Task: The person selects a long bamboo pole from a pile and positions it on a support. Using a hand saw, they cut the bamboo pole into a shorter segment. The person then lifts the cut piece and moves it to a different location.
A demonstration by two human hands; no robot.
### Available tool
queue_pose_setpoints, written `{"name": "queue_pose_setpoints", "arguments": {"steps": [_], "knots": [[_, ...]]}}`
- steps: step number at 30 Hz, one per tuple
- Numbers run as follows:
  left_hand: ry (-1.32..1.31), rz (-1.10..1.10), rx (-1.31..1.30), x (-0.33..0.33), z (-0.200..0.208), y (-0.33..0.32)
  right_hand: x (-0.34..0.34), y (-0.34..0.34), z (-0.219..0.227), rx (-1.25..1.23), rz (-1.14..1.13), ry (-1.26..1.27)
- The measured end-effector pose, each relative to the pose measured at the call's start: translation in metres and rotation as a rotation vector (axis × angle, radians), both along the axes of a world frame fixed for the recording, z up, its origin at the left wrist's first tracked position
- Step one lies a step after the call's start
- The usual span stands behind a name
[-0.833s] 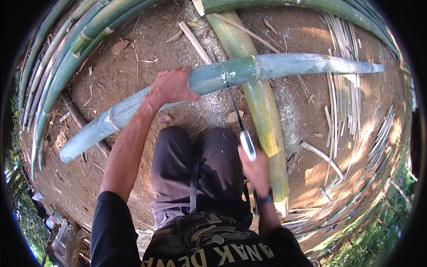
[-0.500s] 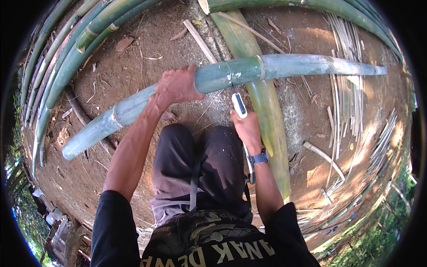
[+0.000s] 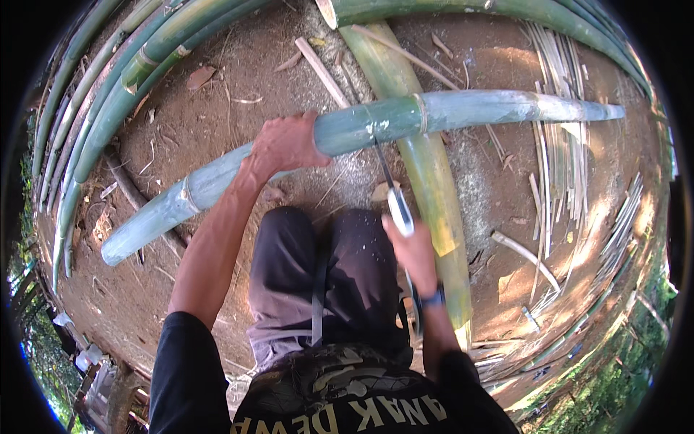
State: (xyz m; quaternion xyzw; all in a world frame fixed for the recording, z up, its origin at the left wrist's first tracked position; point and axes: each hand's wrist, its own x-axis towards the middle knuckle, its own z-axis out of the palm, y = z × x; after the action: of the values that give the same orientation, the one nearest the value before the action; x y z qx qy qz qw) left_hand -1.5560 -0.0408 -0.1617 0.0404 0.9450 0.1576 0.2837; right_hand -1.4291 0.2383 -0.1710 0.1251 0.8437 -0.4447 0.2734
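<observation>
Bamboo pole [image 3: 394, 119], one blue-green length, spans the frame from the left, below mid-height, to the upper right, lying across one yellow-green bamboo [image 3: 431, 188] at centre right. Two hands work at it. The left hand [image 3: 288, 145] is on top near the centre, back upward, its fingers clamped on the pole; its forearm slants up from the lower left. The right hand [image 3: 413, 253], slightly blurred, comes up from the lower right with the elbow bent, fingers closed around the white-and-dark handle of one saw [image 3: 400, 211]. The blade runs up and left to the pole's lower edge, where pale flecks sit. One dark band [image 3: 434, 295] circles the right wrist. One thick green bamboo [image 3: 426, 9] crosses the top edge; several overlapping green poles [image 3: 134, 72] curve through the upper left, too bunched to count exactly. Many pale strips [image 3: 560, 173] lie at right.
</observation>
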Motion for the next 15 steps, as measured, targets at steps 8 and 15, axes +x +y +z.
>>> {"name": "queue_pose_setpoints", "arguments": {"steps": [8,15], "knots": [[0.02,-0.013,0.015,-0.005,-0.003,0.005,-0.042,-0.016,-0.011,0.085,-0.018,-0.106],[0.028,0.022,0.006,-0.007,0.002,-0.004,0.064,0.042,0.029,-0.021,0.002,0.102]]}}
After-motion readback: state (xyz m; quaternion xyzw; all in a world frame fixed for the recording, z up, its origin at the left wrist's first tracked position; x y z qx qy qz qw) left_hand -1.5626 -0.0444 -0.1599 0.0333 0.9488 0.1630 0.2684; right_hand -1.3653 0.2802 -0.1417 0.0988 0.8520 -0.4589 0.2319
